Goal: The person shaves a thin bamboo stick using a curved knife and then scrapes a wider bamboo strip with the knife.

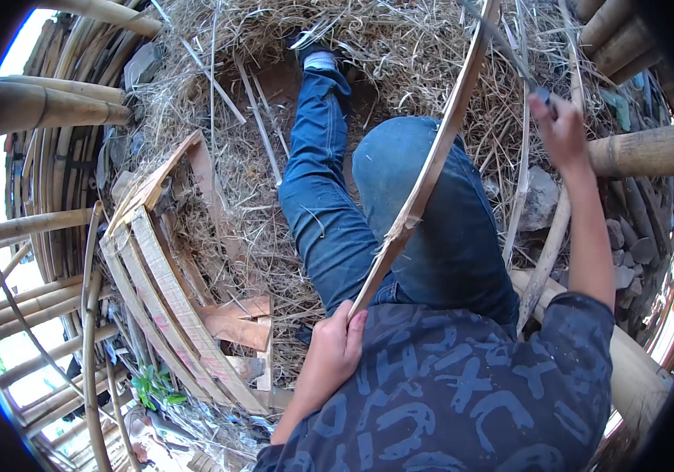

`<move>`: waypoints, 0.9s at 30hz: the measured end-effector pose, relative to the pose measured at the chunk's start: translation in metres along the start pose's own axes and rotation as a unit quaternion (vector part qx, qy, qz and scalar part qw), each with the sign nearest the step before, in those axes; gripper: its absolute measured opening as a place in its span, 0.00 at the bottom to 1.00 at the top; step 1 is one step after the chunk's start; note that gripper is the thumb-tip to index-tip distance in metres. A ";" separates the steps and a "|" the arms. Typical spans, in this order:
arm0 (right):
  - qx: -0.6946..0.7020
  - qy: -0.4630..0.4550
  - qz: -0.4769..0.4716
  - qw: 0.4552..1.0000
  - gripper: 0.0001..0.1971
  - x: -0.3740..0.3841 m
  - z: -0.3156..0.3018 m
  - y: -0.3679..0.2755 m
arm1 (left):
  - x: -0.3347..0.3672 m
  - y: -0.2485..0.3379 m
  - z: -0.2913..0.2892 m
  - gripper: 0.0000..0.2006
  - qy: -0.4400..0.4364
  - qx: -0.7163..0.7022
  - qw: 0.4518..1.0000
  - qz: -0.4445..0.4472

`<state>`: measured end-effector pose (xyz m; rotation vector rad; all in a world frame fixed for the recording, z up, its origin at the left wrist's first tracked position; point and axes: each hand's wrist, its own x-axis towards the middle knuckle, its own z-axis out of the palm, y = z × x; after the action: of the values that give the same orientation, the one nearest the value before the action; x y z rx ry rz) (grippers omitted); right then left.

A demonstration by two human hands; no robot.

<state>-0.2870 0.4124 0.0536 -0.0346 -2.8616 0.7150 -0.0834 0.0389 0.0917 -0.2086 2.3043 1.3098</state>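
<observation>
My left hand [334, 350] is closed around the lower end of a long split bamboo strip [434, 169], near my waist. The strip slants up and to the right across my bent knee and runs out past the top edge. About halfway along it, the wood looks rough and frayed. Raised at the upper right, my right hand [563, 134] grips the dark handle of a long-bladed knife [516, 59]. Its narrow blade points up and left, close to the strip's far end; I cannot tell whether they touch.
A wooden slatted crate [165, 303] lies at the left, with wood pieces inside. Dry straw [408, 47] covers the ground around my legs. Bamboo poles [54, 106] form the left wall, and a thick pole [644, 149] juts in near my right arm. Stones [540, 197] lie at the right.
</observation>
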 end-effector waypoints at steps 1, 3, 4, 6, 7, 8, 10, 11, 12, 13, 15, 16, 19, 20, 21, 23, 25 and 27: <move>0.019 -0.020 0.001 1.000 0.38 -0.012 0.009 -0.005 | 0.007 0.001 0.000 0.10 -0.019 -0.008 1.000 0.007; 0.036 -0.089 -0.064 0.993 0.36 -0.028 0.018 -0.048 | 0.014 0.005 0.000 0.11 -0.023 -0.039 0.999 -0.002; 0.021 -0.093 -0.107 0.990 0.35 -0.033 0.021 -0.065 | 0.016 0.006 -0.001 0.12 -0.030 -0.074 0.997 -0.008; 0.007 -0.097 -0.142 0.985 0.34 -0.045 0.028 -0.082 | 0.024 0.008 -0.002 0.13 -0.028 -0.072 0.997 -0.028; 0.017 -0.094 -0.161 0.982 0.34 -0.050 0.032 -0.087 | 0.027 0.009 -0.003 0.15 -0.021 -0.072 0.996 -0.048; 0.027 -0.091 -0.181 0.979 0.33 -0.054 0.035 -0.089 | 0.029 0.009 -0.003 0.14 -0.012 -0.051 0.998 -0.036; 0.019 -0.083 -0.184 0.979 0.33 -0.051 0.030 -0.088 | 0.029 0.013 0.000 0.14 -0.006 -0.024 0.999 -0.024; 0.008 -0.076 -0.191 0.979 0.32 -0.048 0.027 -0.087 | 0.029 0.015 0.001 0.14 0.001 0.000 1.000 -0.010; 0.002 -0.085 -0.190 0.978 0.33 -0.043 0.026 -0.084 | 0.029 0.019 0.003 0.14 0.002 0.001 1.000 -0.004; 0.003 -0.086 -0.190 0.978 0.33 -0.039 0.027 -0.082 | 0.027 0.021 0.004 0.14 0.002 0.001 1.000 -0.004; -0.018 -0.091 -0.205 0.974 0.35 -0.032 0.029 -0.078 | 0.025 0.023 0.006 0.13 0.027 0.025 0.999 0.015; -0.033 -0.093 -0.203 0.974 0.36 -0.031 0.028 -0.079 | 0.024 0.022 0.006 0.13 0.028 0.023 0.999 0.015; -0.061 -0.092 -0.210 0.971 0.36 -0.028 0.027 -0.078 | 0.021 0.020 0.007 0.13 0.024 0.019 0.999 0.007; -0.062 -0.092 -0.213 0.971 0.36 -0.025 0.025 -0.075 | 0.020 0.023 0.007 0.12 0.026 0.008 1.000 0.014; -0.060 -0.097 -0.188 0.976 0.37 -0.022 0.024 -0.070 | 0.019 0.024 0.007 0.12 0.027 -0.001 0.999 0.021; -0.057 -0.102 -0.164 0.980 0.37 -0.017 0.024 -0.065 | 0.018 0.025 0.006 0.12 0.031 0.001 0.999 0.026; -0.072 -0.061 -0.195 0.976 0.38 -0.014 0.027 -0.060 | 0.016 0.024 0.006 0.12 0.032 0.004 0.999 0.032; -0.085 -0.064 -0.204 0.973 0.40 -0.007 0.028 -0.058 | 0.015 0.019 0.006 0.13 0.034 0.012 0.999 0.017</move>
<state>-0.2842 0.3481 0.0551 0.5757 -2.8979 0.4005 -0.1013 0.0555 0.0964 -0.2088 2.3889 1.3088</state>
